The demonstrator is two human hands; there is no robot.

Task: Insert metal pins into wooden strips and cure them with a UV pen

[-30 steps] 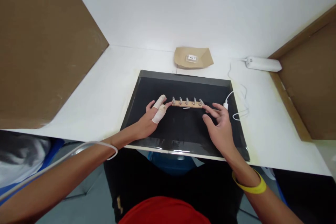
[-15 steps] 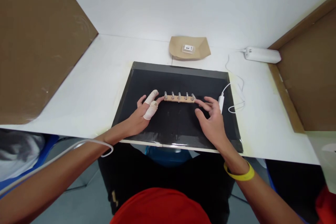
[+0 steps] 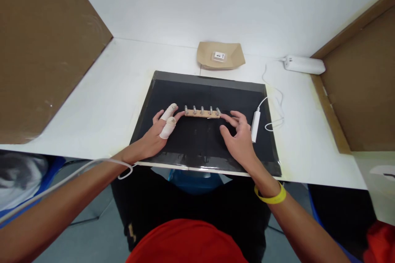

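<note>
A narrow wooden strip (image 3: 202,114) with several upright metal pegs along it lies across the black mat (image 3: 197,144). At its left end, a fingertip of my left hand (image 3: 159,133) touches the wood. White coverings wrap two of this hand's digits, and the fingers are apart. My right hand (image 3: 239,137) reaches the strip's other end with an extended fingertip, its thumb spread away below. Neither hand wraps round the strip. Just right of my right hand, a slim white stick-shaped device (image 3: 255,125) with a cable rests on the mat.
Behind the mat stands a brown paper tray (image 3: 236,55) with a small clear box (image 3: 219,56) in it. A white power-strip-like block (image 3: 304,65) sits at the back right, with loose white cable nearby. Brown panels (image 3: 46,49) border the white table (image 3: 101,78) on both sides.
Both hands and the strip between them have shifted left over the mat. My right hand is now farther from the white device, which shows more fully. The camera view has moved slightly.
</note>
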